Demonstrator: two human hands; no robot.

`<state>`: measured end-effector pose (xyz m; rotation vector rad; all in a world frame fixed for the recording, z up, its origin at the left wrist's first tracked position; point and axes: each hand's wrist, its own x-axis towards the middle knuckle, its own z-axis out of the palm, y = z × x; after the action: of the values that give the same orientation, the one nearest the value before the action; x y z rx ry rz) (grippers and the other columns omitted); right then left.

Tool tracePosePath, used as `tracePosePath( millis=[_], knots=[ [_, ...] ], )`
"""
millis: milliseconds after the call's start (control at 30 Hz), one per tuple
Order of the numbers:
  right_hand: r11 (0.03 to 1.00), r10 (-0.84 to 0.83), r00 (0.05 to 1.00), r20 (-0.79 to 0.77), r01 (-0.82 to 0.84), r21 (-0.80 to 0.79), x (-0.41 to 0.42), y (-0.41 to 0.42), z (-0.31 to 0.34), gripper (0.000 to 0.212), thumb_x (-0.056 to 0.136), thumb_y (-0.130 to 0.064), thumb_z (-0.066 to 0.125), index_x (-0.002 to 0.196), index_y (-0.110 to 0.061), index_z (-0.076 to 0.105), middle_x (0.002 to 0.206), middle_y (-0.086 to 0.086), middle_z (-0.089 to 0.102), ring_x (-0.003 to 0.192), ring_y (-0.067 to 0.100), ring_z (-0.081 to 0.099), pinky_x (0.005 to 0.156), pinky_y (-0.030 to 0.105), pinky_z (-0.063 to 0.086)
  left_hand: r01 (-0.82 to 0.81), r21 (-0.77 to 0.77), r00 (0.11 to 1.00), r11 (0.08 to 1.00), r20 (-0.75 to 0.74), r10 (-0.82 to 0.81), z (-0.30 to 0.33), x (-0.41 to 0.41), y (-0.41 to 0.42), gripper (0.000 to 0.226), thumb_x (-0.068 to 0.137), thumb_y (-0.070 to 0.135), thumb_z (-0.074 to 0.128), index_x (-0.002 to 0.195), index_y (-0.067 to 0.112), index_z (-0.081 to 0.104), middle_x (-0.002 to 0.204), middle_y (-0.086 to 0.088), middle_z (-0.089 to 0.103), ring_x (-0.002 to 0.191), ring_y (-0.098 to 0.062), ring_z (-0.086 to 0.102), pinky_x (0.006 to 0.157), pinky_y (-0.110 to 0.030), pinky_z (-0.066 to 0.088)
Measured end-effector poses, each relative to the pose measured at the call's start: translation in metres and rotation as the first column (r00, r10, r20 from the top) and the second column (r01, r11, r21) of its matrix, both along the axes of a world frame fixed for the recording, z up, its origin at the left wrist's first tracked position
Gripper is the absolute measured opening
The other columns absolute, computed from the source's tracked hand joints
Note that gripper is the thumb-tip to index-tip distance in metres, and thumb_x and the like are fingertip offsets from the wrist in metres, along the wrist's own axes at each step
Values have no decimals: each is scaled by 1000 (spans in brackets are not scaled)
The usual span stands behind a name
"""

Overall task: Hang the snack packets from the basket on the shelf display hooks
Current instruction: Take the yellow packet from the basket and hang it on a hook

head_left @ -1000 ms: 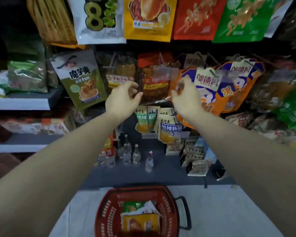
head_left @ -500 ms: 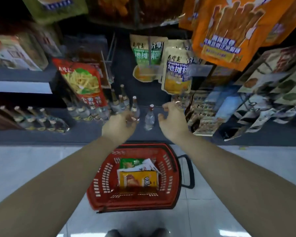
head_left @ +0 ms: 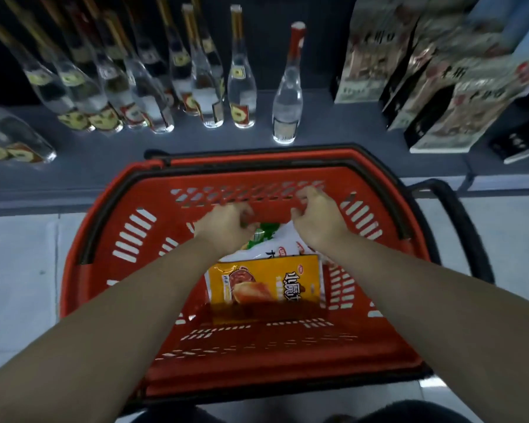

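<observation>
Shop aisle, looking straight down: pale tiled floor [head_left: 19, 270] with a dark grey bottom shelf [head_left: 104, 166] running across the 12 o'clock side. On that shelf, a row of clear glass bottles with gold necks [head_left: 242, 87] runs from 10 to 12 o'clock, plus one clear bottle with a red cap [head_left: 287, 96] standing a bit apart from the rest. Off at 1 to 2 o'clock there's a bunch of dark printed boxes [head_left: 440, 87], pretty blurry, can't read them.

Dead centre on the floor sits the red slotted plastic shopping basket [head_left: 119, 270], its black handle [head_left: 458, 227] flopped out toward 3 o'clock. Inside it, an orange-yellow snack packet with a meat picture [head_left: 266, 282] lies flat on top at about 6 o'clock from the hands. A white packet [head_left: 284, 248] pokes out from under its far edge, and a green packet [head_left: 263, 233] is tucked beneath that.

Both hands are down in the basket at the far end of the pile. Left hand [head_left: 226, 227] has its fingers curled in right over the green packet; whether it's actually pinching anything I honestly can't tell, the fingertips are hidden. Right hand [head_left: 318, 218] sits above the white packet's corner with fingers loosely bent, thumb out, holding nothing.
</observation>
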<state>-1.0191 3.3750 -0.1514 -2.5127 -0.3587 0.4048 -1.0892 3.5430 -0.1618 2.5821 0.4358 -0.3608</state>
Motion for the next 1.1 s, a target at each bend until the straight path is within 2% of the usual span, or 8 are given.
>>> tracePosePath(
  millis=[233,367,467,667,767,867,967,1100],
  knots=[
    [987,14,986,-165,-40,-155,-19,-25,-80,38,93,-17,54,129,-5,51,129,19,57,117,34,55,92,33,46,491,60,827,869,-346,-443,-101,1,-15,57,89,45,59,138,20,45,140,-7,50,125,-28,50,96,-43,48],
    [978,22,982,-186,-60,-199,-17,-25,-88,38,93,-19,54,129,-6,50,128,19,59,117,34,56,92,33,48,625,199,767,755,-336,-546,-120,-2,-24,51,86,44,60,131,23,52,135,-4,52,122,-28,51,90,-39,50],
    [976,13,984,-176,-51,-212,-15,-24,-91,39,94,-19,52,131,-6,49,131,18,57,119,33,55,93,32,47,569,131,804,812,-294,-516,-123,-1,-22,41,86,38,63,124,22,57,119,-4,62,111,-27,58,75,-29,44],
    [981,-44,996,-82,27,-194,-17,-20,-94,53,93,-43,53,132,-8,46,133,15,48,124,32,44,102,38,40,325,-200,896,924,-247,-369,-115,-4,10,42,93,23,61,131,6,52,132,-13,55,122,-31,50,93,-35,40],
    [993,-74,997,15,75,-90,-17,-18,-87,76,84,-58,58,139,-9,36,140,12,40,133,31,31,108,40,29,154,-383,959,911,-163,-231,-103,-9,41,21,95,18,59,111,6,58,112,-13,62,106,-31,60,89,-42,47],
    [992,-96,979,-181,110,68,-15,-19,-93,101,70,-62,70,147,-13,26,146,9,39,136,29,35,110,46,34,-16,-590,993,807,-101,-54,-88,-18,64,19,94,11,59,113,10,58,108,-10,68,101,-23,66,88,-37,52],
    [942,-78,878,-473,221,254,-12,-14,-96,101,68,-49,80,146,-18,25,132,-1,54,116,21,55,87,33,49,-47,-669,995,742,-95,-23,-78,-25,70,21,93,9,60,113,11,60,109,-9,71,100,-21,69,89,-33,54],
    [737,-142,757,-638,511,443,-3,-5,-87,97,59,-32,88,138,-17,34,123,-2,60,106,18,62,87,37,52,-102,-776,995,623,-72,73,-63,-27,71,31,93,8,57,123,15,57,114,-3,71,105,-17,68,89,-30,56]
  ],
)
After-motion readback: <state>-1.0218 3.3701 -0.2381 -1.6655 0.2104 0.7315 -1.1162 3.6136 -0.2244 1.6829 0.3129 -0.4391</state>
